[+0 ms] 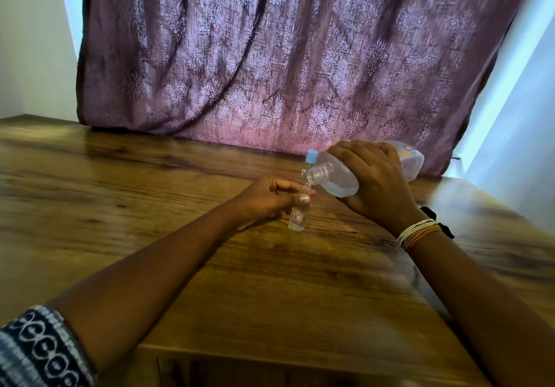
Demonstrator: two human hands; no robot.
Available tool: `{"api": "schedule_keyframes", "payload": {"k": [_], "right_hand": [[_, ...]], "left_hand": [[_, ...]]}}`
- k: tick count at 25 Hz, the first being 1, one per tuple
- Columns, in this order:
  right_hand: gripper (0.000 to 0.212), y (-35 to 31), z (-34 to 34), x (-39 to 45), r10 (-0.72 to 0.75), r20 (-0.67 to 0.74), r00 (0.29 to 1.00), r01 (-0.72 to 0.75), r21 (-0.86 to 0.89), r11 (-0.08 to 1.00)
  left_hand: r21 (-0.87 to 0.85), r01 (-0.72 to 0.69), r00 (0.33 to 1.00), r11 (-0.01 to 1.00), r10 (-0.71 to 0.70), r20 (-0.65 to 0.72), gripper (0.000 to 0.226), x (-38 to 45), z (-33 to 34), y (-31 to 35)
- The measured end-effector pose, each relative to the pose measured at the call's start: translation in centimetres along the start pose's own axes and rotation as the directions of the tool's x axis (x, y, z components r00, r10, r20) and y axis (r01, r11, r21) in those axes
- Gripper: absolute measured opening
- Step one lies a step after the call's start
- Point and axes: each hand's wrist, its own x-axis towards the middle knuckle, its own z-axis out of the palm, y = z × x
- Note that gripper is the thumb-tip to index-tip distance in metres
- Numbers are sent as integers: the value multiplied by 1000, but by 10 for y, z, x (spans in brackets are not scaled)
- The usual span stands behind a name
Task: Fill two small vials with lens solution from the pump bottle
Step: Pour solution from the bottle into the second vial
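My left hand (267,199) pinches a small clear vial (298,217) with a red-edged label, standing uncapped on the wooden table (150,206). My right hand (372,179) grips a large clear bottle (339,176) tipped on its side, its open threaded neck over the vial's mouth. Clear liquid runs from the neck into the vial. No pump head is on the bottle. A second vial with a light blue cap (310,160) stands upright just behind the bottle's neck, partly hidden by it.
A purple patterned curtain (285,56) hangs along the table's far edge. A dark object (444,224) lies behind my right wrist, mostly hidden. The table's near edge runs below my forearms.
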Motion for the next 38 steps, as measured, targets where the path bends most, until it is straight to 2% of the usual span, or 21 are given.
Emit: {"api": "schedule_keyframes", "payload": {"k": [4,7,10,12,14,17,19,20,22,24,26,28,30,34,36,38], "right_hand": [[53,-7,0,2,47,-17,999,-45,94,995],[61,-8,-2,4,136,-34,990,-118,328,937],[72,-8,-5,6,323,-37,946,-247,566,787],[69,-3,-6,9,479,-16,877,-344,674,653],[66,9,-6,11,585,71,808,-433,745,508],[78,37,-1,8,605,287,743,-506,832,227],[94,48,4,5,609,345,715,-518,845,129],[98,50,7,4,615,356,703,-528,841,117],[90,52,10,-2,598,407,690,-570,815,103],[76,53,8,-13,484,542,687,-648,759,70],[66,55,10,-26,373,652,661,-735,662,146],[59,59,17,-33,402,669,625,-773,602,201],[56,59,21,-36,476,628,616,-774,594,219],[60,51,31,-36,574,572,586,-779,593,205],[59,45,24,-31,580,593,558,-821,495,283],[50,44,13,-26,534,675,510,-853,313,418]], "left_hand": [[14,0,1000,1000,1,-8,25,0,-1,0],[12,0,1000,1000,1,-3,25,-1,0,0],[4,-1,1000,1000,1,-8,22,0,1,0],[-2,2,1000,1000,-2,-10,21,0,1,1],[0,4,1000,1000,-4,-6,23,0,1,1],[2,3,1000,1000,-3,8,25,-1,1,1],[4,1,1000,1000,-1,21,26,-2,1,1],[5,0,1000,1000,0,21,25,-2,0,1],[3,0,1000,1000,0,17,25,-1,-1,0],[-1,6,1000,1000,-6,19,26,-2,0,1],[-2,10,1000,1000,-10,19,25,-2,-1,1],[14,18,1000,1000,-18,9,24,-3,-1,1],[46,27,1000,999,-28,3,25,-3,-3,1],[105,40,999,994,-41,9,34,-3,-6,1],[124,52,999,991,-53,4,39,-2,-6,0],[157,63,998,986,-63,-2,40,-4,-6,1]]}}
